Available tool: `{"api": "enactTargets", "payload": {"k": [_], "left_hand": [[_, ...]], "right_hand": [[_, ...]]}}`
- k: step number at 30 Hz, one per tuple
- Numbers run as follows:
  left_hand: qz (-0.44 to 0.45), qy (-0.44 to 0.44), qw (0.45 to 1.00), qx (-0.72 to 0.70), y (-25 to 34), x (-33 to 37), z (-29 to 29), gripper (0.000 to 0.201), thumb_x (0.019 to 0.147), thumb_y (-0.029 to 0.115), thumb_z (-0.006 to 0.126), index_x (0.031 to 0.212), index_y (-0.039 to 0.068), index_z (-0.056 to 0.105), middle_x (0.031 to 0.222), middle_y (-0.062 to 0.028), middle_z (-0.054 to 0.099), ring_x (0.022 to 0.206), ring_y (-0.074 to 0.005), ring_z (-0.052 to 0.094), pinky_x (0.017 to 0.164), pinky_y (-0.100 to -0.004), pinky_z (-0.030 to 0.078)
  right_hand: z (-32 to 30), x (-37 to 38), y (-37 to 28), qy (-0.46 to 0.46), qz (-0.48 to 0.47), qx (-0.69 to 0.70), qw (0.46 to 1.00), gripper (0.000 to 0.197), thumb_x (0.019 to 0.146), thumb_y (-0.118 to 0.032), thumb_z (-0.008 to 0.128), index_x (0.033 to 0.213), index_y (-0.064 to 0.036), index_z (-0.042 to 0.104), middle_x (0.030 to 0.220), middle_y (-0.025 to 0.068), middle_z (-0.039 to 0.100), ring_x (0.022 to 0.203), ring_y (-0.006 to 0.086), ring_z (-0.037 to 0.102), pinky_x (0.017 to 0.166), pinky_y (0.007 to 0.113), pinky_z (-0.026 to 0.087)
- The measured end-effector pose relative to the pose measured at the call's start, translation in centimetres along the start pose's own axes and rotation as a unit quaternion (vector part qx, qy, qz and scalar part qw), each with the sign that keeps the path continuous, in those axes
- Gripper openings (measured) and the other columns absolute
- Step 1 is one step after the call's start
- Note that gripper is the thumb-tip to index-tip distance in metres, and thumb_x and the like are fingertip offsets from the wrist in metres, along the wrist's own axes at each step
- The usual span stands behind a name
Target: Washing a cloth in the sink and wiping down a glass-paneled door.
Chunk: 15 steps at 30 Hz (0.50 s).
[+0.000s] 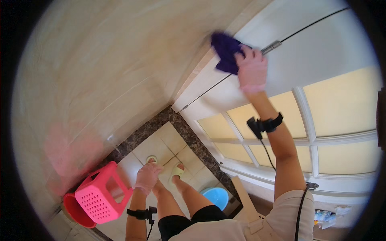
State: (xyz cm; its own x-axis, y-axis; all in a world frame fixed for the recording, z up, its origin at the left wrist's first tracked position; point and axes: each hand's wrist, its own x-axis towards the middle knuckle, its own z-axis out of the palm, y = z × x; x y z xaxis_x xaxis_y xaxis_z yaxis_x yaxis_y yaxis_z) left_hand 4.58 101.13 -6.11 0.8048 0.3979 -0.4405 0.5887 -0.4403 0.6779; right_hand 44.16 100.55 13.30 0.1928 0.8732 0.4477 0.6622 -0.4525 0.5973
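We see a beige marbled wall point(108, 56) filling the upper left of the frame, with a blurred pink patch low on its surface. A white door point(313, 52) slants across the upper and right parts, its glass panes point(341, 102) pale yellow and divided by white bars. Beige floor tiles point(150, 142) occupy the lower centre, bordered by dark mottled stone point(197, 140). At the lower left we have a bright pink plastic stool point(97, 203) tipped at a slant, its seat full of small holes, and a red tub point(74, 211) partly hidden behind it. A light blue basin point(217, 197) is at the lower centre, just right of our legs. The purple cloth point(227, 50) is at the upper centre, crumpled across the white door frame point(203, 86) and the narrow gap beside the door. Our pale green slippers point(173, 175) are on the tiles at the lower centre. Our pink-gloved right hand point(252, 66) holds the cloth, fingers bent over its right side. Our pink-gloved left hand point(147, 178) hangs low near the stool; we cannot tell how its fingers are closed. Each wrist wears a black strap point(274, 122). A slim metal hinge point(271, 47) is just right of the cloth.
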Motion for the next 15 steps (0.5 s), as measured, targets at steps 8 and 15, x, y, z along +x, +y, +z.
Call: {"api": "enactTargets", "payload": {"k": [8,15], "left_hand": [[0.124,0.039,0.990,0.058,1.8,4.8,0.1,0.021,0.077,0.014,0.053,0.096,0.017,0.060,0.098,-0.0035,0.060,0.093,-0.0249,0.055,0.078,-0.0347,0.046],[0.002,0.025,1.000,-0.001,-0.9,0.6,0.6,0.016,0.079,0.017,0.053,0.091,0.016,0.063,0.095,-0.0047,0.062,0.091,-0.0246,0.056,0.078,-0.0353,0.046]], "right_hand": [[15.4,-9.0,-11.9,-0.152,-0.243,-0.077,0.955,0.020,0.080,-0.021,0.047,0.085,-0.0126,0.065,0.101,0.0037,0.056,0.096,0.0231,0.047,0.074,0.036,0.038],[9.7,-12.4,-13.2,-0.471,-0.073,0.194,0.857,0.033,0.069,-0.006,0.059,0.100,-0.0158,0.062,0.112,0.0057,0.056,0.104,0.0275,0.050,0.086,0.036,0.041]]}}
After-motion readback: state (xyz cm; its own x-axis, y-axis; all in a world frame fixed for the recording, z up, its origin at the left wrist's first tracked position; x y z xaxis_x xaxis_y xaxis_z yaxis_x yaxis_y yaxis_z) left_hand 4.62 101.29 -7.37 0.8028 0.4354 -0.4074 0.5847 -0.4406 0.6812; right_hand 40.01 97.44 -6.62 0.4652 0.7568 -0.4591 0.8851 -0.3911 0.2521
